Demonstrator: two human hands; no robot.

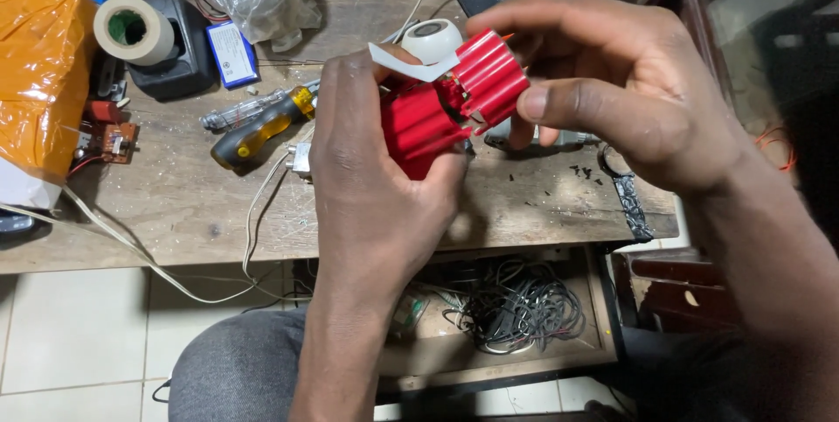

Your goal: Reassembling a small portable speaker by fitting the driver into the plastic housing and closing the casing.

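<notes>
1. Orange plastic-wrapped bundle (39,81), at the far left edge of the tabletop (157,212).
2. Roll of pale tape (133,30), resting on a black device; a small blue flat pack (232,53) just beside it.
3. Screwdriver with yellow-and-black handle (253,135), lying flat, near the left hand.
4. Left hand (371,186): grip closed around the lower block of the red cell pack (450,103), held above the tabletop edge.
5. Red cell pack: two blocks of cylinders joined at an angle, with a white strip on top. Judged rigid, fairly heavy and smooth-skinned; the joint looks weak, so support both blocks.
6. Right hand (612,99): thumb and fingers pinched on the upper block.
7. Open drawer of tangled wires (524,308), below.
</notes>
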